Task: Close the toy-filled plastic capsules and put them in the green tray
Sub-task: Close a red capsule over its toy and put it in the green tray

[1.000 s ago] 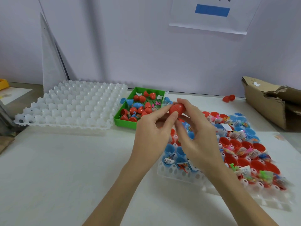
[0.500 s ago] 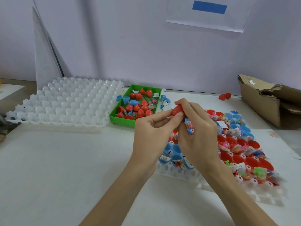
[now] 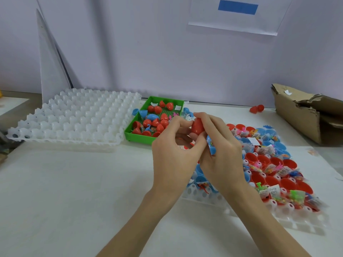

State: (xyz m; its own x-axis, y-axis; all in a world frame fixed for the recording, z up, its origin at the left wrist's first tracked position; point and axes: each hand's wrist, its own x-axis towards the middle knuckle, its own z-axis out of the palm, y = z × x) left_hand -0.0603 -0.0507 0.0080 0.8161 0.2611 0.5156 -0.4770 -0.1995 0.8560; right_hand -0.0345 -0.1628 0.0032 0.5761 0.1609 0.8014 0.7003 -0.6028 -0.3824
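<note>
A red capsule [image 3: 197, 126] is pinched between the fingertips of my left hand [image 3: 173, 154] and my right hand [image 3: 220, 151], held above the table just right of the green tray [image 3: 137, 135]. That tray holds several red capsules and a few blue ones [image 3: 153, 116]. Under and to the right of my hands lies a white holder tray [image 3: 241, 206] with several open red cups [image 3: 289, 182] and blue cups [image 3: 278, 145] with small bagged toys in them. My hands hide part of its left side.
A large white moulded tray [image 3: 74, 119] with vacant cells lies left of the green tray. A torn cardboard box [image 3: 306, 115] stands at the far right. Two red capsule halves [image 3: 257, 108] lie near the wall. A white panel [image 3: 50, 62] leans at the back left.
The red capsule has turned more upright between my fingers. Both hands stay together at about the same place on the table.
</note>
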